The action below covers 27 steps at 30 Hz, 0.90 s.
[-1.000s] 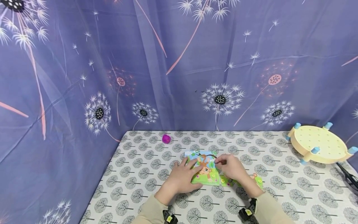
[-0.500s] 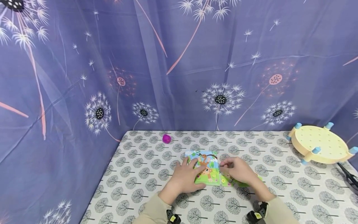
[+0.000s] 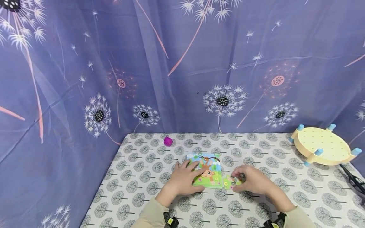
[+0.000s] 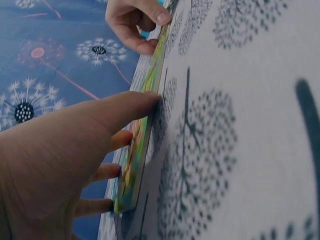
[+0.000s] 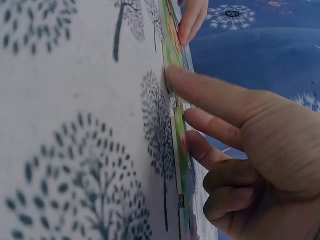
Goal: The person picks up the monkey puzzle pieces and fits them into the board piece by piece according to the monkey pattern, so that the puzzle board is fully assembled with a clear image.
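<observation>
A picture puzzle of a hanging monkey [image 3: 214,177] lies on the cloth, a brown branch along its top. My left hand [image 3: 185,179] rests on its left part with fingers spread, covering some of the picture. To its right lies a green flowered puzzle piece [image 3: 227,182]. My right hand [image 3: 253,180] is at that piece, thumb by its near edge and forefinger by its far edge, pinching it. In the right wrist view, another green piece [image 5: 181,150] lies under the bent fingers. My right palm hides part of these pieces in the head view.
A small purple object [image 3: 168,141] lies near the back edge. On the right sits a cream oval stand [image 3: 322,145] with blue-tipped legs, beside a black cable-like item [image 3: 355,180]. Tree-print cloth [image 3: 142,171] covers the table, and a dandelion curtain [image 3: 176,95] hangs behind it.
My right hand has left the puzzle's upper right edge and moved right and nearer, onto the loose pieces. My left hand stays on the puzzle.
</observation>
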{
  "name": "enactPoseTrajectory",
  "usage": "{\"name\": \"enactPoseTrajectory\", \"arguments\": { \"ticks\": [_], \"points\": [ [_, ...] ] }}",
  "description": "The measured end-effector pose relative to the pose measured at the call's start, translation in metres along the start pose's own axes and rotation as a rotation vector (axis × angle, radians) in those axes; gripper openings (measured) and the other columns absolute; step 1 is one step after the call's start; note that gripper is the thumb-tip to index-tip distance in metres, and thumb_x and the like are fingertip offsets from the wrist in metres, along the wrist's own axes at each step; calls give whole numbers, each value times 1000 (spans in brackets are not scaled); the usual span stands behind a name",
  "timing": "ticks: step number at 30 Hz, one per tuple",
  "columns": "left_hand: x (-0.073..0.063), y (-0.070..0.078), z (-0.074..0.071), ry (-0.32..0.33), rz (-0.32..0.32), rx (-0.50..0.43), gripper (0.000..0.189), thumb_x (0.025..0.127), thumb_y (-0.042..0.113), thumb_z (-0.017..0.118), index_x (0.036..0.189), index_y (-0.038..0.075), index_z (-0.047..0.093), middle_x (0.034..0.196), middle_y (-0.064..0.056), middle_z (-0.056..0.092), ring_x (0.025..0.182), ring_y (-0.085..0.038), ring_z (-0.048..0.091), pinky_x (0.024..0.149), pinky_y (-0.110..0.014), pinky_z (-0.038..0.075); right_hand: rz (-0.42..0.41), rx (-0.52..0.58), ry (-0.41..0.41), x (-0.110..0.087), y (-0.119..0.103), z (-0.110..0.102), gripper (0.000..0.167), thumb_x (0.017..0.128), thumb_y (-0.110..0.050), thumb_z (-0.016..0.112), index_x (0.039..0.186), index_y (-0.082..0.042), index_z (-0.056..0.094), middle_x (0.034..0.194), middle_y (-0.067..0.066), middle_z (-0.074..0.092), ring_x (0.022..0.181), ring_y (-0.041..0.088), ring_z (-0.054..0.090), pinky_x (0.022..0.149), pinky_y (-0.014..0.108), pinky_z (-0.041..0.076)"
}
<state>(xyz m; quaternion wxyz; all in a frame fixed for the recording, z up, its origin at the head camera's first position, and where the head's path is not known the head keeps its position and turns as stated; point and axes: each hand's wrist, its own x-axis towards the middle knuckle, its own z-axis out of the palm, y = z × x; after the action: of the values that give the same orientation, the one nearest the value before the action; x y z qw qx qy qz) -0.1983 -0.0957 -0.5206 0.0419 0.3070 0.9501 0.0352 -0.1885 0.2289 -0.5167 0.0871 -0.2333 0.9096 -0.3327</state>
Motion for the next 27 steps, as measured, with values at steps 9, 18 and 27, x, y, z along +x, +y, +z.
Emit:
{"name": "enactPoseTrajectory", "arguments": {
  "ticks": [9, 18, 27],
  "points": [
    [-7, -18, 5, 15, -15, -19, 72, 95, 75, 50, 157, 39, 45, 167, 2, 33, 150, -41, 32, 113, -78, 22, 22, 0, -17, -1, -2, 1, 38, 71, -34, 94, 97, -21, 70, 86, -8, 59, 74, 9, 54, 66, 25, 51],
    [-15, -34, 4, -12, -14, -68, 70, 99, 70, 49, 160, 36, 42, 170, 4, 28, 152, -42, 28, 112, -80, 21, -52, 144, -1, -7, 1, 2, 24, 83, -23, 87, 96, -19, 68, 85, -6, 66, 72, 10, 60, 65, 25, 54],
    [-18, -42, 3, -10, -23, -111, 75, 97, 72, 50, 161, 35, 40, 170, 9, 25, 153, -40, 26, 112, -81, 19, -59, 350, -22, -2, 1, 3, 8, 94, -15, 77, 97, -10, 71, 85, 2, 71, 66, 18, 65, 55, 24, 56]
  ]
}}
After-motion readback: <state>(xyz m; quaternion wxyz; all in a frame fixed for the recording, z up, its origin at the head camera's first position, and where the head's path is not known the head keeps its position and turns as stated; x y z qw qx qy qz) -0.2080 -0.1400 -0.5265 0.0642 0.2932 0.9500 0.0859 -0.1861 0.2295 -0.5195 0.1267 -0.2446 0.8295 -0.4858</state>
